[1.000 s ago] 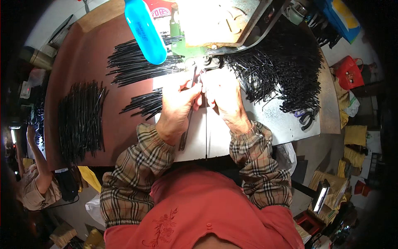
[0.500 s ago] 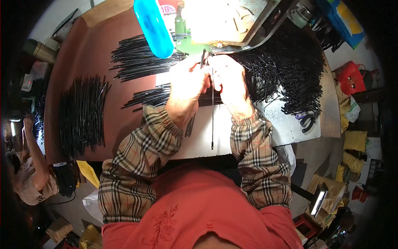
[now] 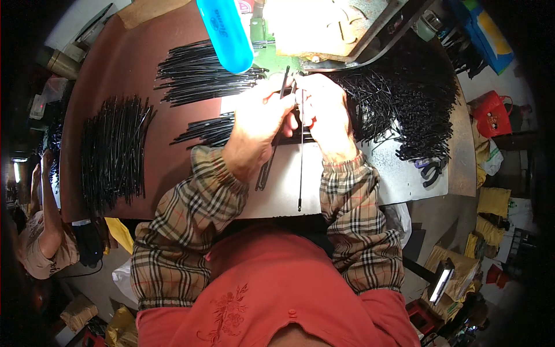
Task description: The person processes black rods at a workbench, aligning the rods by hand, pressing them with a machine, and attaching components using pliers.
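Note:
Below the front of a brightly lit machine (image 3: 317, 55), my two hands work close together. My left hand (image 3: 251, 118) is closed around a few slender black rods (image 3: 265, 168), whose lower ends stick out below the palm. Pinched in the fingers of my right hand (image 3: 329, 115) is a single thin black rod (image 3: 301, 173); it points down toward me and ends in a small knob. Glare washes out the fingertips and the upper rod ends. Just left of my left hand lies a small bundle of black rods (image 3: 208, 132).
More black rods (image 3: 202, 72) lie behind, with another stack (image 3: 115, 156) at far left. A tangled heap of black pieces (image 3: 410, 110) covers the right side. Pliers (image 3: 431, 172) lie by the right edge. A blue panel (image 3: 228, 37) hangs over the table. Another person's arm (image 3: 52, 202) shows at left.
My left hand has shifted slightly left and away from the right, and more of its rods now shows above and below it. The right hand keeps its rod. The whole view has shifted a little.

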Action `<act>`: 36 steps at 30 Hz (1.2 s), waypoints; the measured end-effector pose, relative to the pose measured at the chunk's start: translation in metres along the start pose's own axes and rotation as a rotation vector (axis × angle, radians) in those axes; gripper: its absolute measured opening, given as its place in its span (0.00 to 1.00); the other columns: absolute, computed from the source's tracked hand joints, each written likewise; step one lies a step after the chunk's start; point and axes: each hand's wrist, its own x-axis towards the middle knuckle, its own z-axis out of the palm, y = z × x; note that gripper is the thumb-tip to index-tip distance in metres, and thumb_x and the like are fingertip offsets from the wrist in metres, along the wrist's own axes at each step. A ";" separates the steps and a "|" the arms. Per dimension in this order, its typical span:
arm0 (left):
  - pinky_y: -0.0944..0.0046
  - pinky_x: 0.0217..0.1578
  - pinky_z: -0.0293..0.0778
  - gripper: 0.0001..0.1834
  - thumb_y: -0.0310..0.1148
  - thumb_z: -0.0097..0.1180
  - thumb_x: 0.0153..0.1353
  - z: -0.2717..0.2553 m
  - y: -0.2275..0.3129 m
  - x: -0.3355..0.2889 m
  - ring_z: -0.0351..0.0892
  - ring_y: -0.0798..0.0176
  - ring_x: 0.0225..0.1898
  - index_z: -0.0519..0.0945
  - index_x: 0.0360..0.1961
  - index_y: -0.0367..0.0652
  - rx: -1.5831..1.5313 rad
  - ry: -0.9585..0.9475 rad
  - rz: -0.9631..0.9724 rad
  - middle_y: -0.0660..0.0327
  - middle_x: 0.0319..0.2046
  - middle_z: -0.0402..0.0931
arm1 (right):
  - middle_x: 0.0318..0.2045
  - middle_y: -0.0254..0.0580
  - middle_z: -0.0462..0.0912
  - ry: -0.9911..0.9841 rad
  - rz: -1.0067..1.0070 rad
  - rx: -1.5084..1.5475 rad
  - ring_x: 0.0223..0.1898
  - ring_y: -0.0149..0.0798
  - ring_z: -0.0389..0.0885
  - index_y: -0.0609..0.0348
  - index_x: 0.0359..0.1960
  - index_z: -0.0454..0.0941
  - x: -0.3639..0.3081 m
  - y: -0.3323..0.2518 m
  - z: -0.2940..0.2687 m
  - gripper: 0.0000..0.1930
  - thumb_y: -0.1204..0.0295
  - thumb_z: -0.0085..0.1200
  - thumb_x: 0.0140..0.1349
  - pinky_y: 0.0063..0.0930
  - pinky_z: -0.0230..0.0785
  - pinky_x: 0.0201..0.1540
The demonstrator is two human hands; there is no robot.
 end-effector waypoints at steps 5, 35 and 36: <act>0.72 0.21 0.67 0.16 0.28 0.57 0.60 -0.010 0.009 -0.030 0.73 0.70 0.23 0.76 0.48 0.32 -0.002 -0.019 -0.135 0.61 0.29 0.75 | 0.21 0.34 0.74 0.025 -0.008 0.007 0.15 0.22 0.66 0.67 0.38 0.75 -0.001 0.001 0.005 0.12 0.69 0.48 0.59 0.14 0.59 0.15; 0.73 0.10 0.63 0.06 0.25 0.54 0.60 -0.016 -0.016 -0.029 0.70 0.72 0.11 0.75 0.27 0.35 -0.034 0.041 -0.075 0.61 0.19 0.74 | 0.25 0.39 0.79 0.042 -0.100 -0.032 0.25 0.30 0.79 0.70 0.36 0.77 -0.005 0.006 0.005 0.08 0.77 0.48 0.63 0.23 0.75 0.30; 0.73 0.10 0.63 0.06 0.25 0.54 0.60 -0.017 -0.017 -0.029 0.70 0.72 0.11 0.75 0.27 0.35 -0.036 0.045 -0.077 0.61 0.19 0.74 | 0.25 0.39 0.79 0.040 -0.095 -0.032 0.25 0.30 0.79 0.70 0.36 0.77 -0.005 0.007 0.005 0.08 0.77 0.48 0.63 0.23 0.75 0.30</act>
